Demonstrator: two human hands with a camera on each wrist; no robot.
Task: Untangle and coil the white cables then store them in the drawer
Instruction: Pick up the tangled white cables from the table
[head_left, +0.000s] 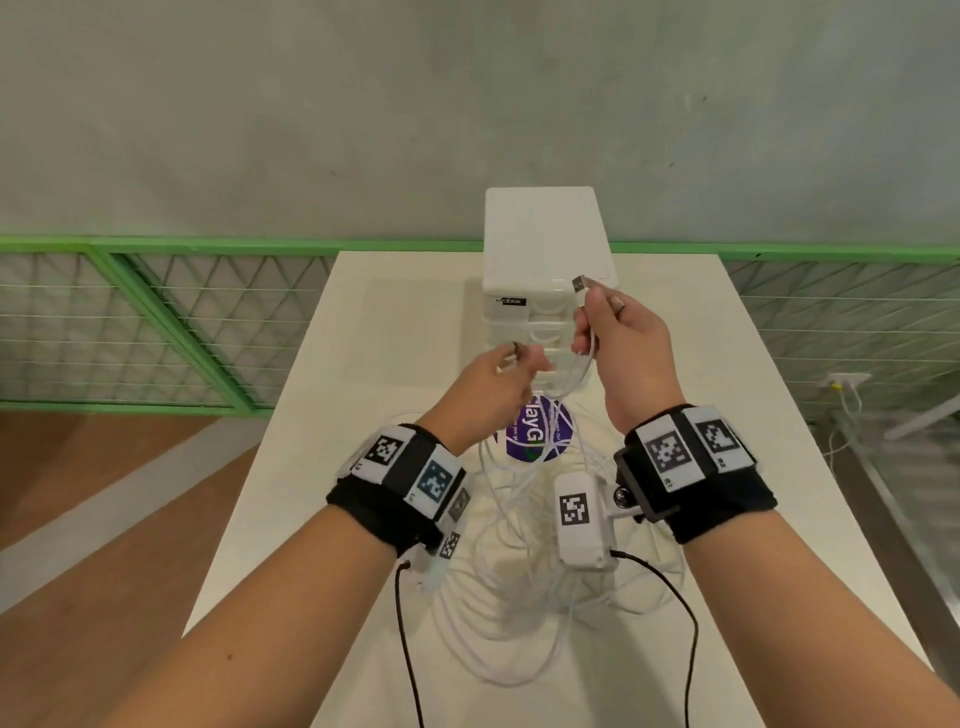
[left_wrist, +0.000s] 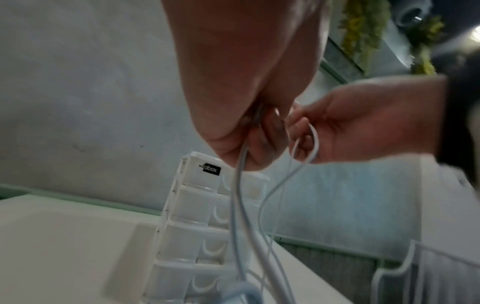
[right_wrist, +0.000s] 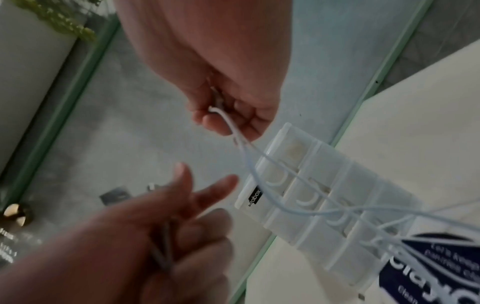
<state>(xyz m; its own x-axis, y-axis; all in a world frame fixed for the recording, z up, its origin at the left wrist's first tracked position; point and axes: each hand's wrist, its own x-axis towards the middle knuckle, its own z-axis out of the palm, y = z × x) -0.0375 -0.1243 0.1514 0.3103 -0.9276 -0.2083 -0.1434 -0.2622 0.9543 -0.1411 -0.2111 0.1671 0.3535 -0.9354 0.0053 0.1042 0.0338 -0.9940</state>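
Observation:
Several white cables lie in a loose tangle on the white table under my wrists. My right hand pinches one cable just below its USB plug and holds it up in front of the white drawer unit. My left hand grips a strand of cable lower down, with a small plug end poking out above its fingers. The right wrist view shows the right hand pinching the cable that runs across the drawer unit. All drawers look closed in the left wrist view.
A round purple sticker lies on the table under the raised strands, just in front of the drawer unit. A green mesh railing runs behind the table. Wooden floor lies past the table's left edge.

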